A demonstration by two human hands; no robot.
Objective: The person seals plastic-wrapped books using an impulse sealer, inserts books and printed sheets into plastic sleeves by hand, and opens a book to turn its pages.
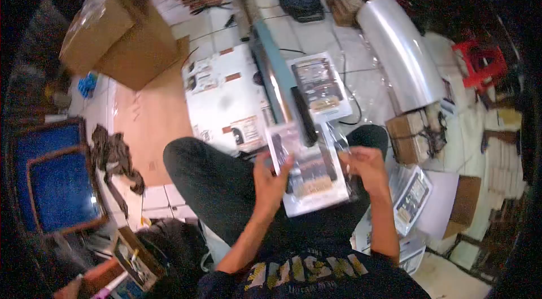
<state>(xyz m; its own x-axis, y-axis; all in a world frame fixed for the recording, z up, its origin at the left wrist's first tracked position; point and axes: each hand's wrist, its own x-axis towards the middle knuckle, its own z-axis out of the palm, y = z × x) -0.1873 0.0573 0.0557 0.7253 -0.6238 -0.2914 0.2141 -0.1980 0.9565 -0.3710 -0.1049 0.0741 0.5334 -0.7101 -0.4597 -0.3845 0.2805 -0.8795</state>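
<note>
One flat package [313, 174], white with a printed panel, in clear film: held over the lap between the knees, long axis running away from the body and leaning slightly left at its far end, near short edge toward the shirt [305, 271]. Left hand [271, 179]: grip closed on the package's left long edge, thumb over the face; the package lies to the right of this grip. Right hand [364, 168]: thumb and fingers drawn narrow at the opposite edge, the package to their left; whether they pinch film cannot be told. One long blue-grey bar [273, 53] with black handle [304, 114], the handle's end overlapping the package's far part in view. One similar package [319, 86], on the tiled floor [212, 34], right of the bar. One white printed carton [223, 104], left of the bar. One roll of clear film [398, 48], farther right. One brown cardboard box [127, 39], far left. One red stool [480, 67], far right.
</note>
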